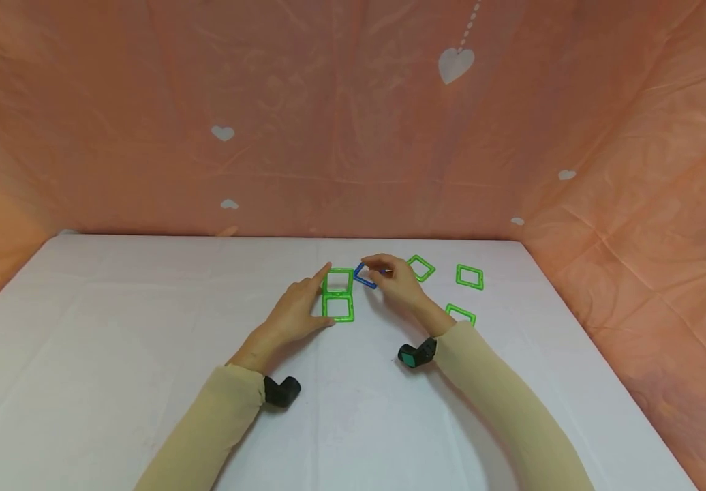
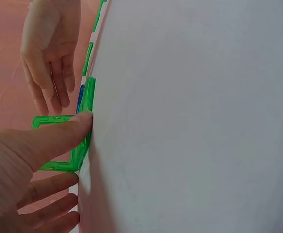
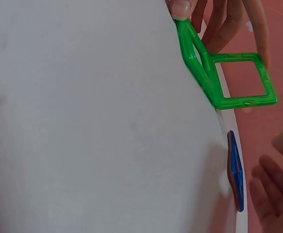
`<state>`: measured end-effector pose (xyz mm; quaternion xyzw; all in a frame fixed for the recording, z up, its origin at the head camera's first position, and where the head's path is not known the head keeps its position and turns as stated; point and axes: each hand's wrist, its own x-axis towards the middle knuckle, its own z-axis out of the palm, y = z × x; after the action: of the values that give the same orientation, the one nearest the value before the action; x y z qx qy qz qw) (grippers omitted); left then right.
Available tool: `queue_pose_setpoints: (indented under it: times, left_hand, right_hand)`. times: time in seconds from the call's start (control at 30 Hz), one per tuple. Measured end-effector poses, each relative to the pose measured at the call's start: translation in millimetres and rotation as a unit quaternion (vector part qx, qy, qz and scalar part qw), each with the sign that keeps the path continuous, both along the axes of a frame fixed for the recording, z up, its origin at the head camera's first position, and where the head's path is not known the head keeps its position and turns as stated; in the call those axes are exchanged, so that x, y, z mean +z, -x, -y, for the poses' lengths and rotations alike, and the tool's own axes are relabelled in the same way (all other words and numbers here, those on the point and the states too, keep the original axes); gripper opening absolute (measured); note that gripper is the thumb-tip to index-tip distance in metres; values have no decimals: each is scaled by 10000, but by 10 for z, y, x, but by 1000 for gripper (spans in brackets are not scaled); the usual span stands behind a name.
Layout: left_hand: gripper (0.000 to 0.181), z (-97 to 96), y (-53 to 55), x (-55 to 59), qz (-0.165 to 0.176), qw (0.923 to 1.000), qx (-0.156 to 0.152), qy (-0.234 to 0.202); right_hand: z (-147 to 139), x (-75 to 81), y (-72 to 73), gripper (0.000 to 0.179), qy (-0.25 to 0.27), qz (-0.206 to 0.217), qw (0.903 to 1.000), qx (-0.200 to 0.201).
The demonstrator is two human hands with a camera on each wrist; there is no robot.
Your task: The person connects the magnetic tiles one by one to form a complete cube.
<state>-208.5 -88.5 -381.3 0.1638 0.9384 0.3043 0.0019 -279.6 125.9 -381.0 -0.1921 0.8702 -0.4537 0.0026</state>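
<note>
Two green square frames are joined at an edge: a flat frame [image 1: 339, 319] lies on the table and an upright frame [image 3: 248, 102] rises from its far side. My left hand [image 1: 294, 310] spans the pair with spread fingers. Its thumb touches the flat frame's near corner, and the index finger reaches the upright one. Just right of them a blue square frame [image 1: 365, 281] lies flat, with a reddish-brown lower edge in the right wrist view. Over the blue frame hovers my right hand [image 1: 398, 279], fingers loosely bent and apart from it.
To the right lie more green square frames: a turned one [image 1: 425, 262] beside the right hand, another [image 1: 470, 268] farther right, and a third [image 1: 461, 311] partly covered by the right forearm. A pinkish-orange cloth [image 1: 353, 136] hangs behind the white table [image 1: 114, 327].
</note>
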Motion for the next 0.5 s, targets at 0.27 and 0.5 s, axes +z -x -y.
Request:
queue_pose_setpoints:
  times: [0.27, 0.5]
  left_hand:
    - [98, -7, 12, 4, 91, 9999, 44, 63]
    - [97, -18, 5, 2, 142, 9998, 100, 49]
  right_hand:
    - [-17, -23, 22, 45, -531, 132, 9975, -455]
    - [-25, -38, 88, 60, -1356, 55, 9903, -289]
